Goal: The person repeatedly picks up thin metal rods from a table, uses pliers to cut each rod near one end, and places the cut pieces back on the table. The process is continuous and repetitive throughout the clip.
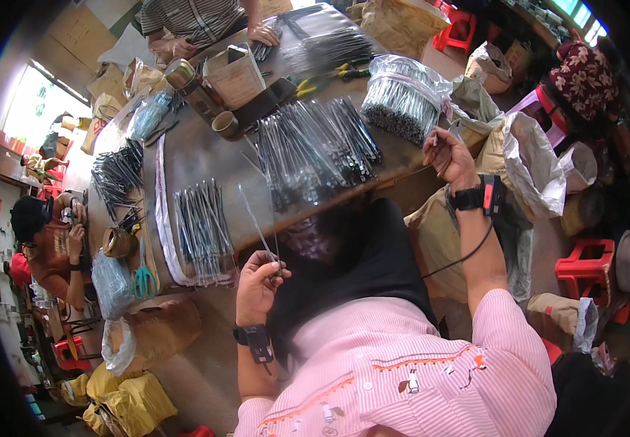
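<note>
My left hand (260, 280), low in front of the table edge, pinches a couple of thin metal rods (254, 222) that point up and away. My right hand (447, 154) is raised by the table's right edge, its fingers curled together; whatever they hold, if anything, is too small to make out. Just beyond it stands a dense bundle of silvery rods (401, 109) wrapped in clear plastic. Between my hands, a wide spread of loose metal rods (315, 149) lies on the table (238, 164). A smaller row of rods (204, 233) lies nearer my left hand.
Teal-handled scissors (145, 281), a tape roll (118, 242) and dark rods (119, 175) lie at the left. Farther back are a cardboard box (235, 76), a round tin (224, 124) and yellow-handled pliers (306, 87). Co-workers sit across and left. Sacks (526, 160) and a red stool (586, 269) stand right.
</note>
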Demonstrator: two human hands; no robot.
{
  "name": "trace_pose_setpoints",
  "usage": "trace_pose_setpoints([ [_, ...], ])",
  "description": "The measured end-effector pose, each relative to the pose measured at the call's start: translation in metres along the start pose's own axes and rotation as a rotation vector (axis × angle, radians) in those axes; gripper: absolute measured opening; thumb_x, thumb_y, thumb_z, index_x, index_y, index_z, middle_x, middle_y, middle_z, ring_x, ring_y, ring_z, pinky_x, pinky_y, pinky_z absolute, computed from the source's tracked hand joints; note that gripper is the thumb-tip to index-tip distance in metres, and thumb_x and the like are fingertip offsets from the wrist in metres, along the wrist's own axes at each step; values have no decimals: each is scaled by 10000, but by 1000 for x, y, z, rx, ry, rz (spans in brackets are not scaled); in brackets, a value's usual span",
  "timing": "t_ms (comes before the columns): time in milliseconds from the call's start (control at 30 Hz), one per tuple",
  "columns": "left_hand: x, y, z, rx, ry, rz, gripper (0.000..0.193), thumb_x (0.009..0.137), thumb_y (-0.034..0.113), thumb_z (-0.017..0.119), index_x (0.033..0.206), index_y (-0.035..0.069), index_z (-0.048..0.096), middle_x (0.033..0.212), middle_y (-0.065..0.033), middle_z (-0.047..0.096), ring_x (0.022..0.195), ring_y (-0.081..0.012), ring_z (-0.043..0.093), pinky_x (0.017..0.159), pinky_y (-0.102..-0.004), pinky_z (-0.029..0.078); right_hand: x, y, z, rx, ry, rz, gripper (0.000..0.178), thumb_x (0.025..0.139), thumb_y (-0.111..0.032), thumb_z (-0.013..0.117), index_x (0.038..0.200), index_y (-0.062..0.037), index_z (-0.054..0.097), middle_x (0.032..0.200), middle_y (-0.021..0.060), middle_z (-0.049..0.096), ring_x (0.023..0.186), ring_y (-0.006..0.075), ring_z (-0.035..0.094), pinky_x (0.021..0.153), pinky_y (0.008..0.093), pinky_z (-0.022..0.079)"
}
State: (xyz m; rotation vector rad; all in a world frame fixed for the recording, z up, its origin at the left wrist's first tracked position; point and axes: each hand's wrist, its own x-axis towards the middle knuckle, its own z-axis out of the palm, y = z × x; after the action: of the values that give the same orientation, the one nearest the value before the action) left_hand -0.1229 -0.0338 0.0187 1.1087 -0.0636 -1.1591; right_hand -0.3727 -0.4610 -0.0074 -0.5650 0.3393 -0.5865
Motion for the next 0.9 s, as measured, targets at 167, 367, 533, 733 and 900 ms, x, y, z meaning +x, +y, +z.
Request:
trace_pose_setpoints([
  [167,-4,-5,10,27,5,28,156,817,-23,627,944,53,578,840,-80,648,728,-212,675,644,-258,572,-35,42,50,-135,137,-49,68,899,-90,593,923,-32,567,811,108,660,735,214,662,690,345,567],
  [367,-7,-16,48,130,-113,56,175,821,-30,642,968,26,567,871,-78,636,773,-213,684,691,-291,587,-78,99,128,-376,45,23,108,873,-64,632,937,-31,551,835,121,664,685,201,660,615,312,555],
  [533,-7,-22,75,171,-190,151,153,829,-45,638,959,-5,567,874,-81,642,767,-181,676,705,-288,580,-91,135,162,-486,-7,-51,138,873,-62,647,957,-14,550,845,127,673,713,172,666,560,282,546],
  [733,-5,-21,81,167,-208,218,149,808,-45,675,923,0,593,830,-66,658,751,-148,669,703,-266,568,-98,147,167,-554,-52,-75,134,862,-35,654,944,7,556,818,119,669,692,155,656,480,263,519],
  [900,-2,-21,81,225,-185,214,137,791,-46,691,903,-9,621,825,-72,668,751,-142,666,704,-266,562,-103,150,168,-607,-31,-92,103,865,-12,639,925,-9,555,835,132,657,716,170,657,496,294,548],
])
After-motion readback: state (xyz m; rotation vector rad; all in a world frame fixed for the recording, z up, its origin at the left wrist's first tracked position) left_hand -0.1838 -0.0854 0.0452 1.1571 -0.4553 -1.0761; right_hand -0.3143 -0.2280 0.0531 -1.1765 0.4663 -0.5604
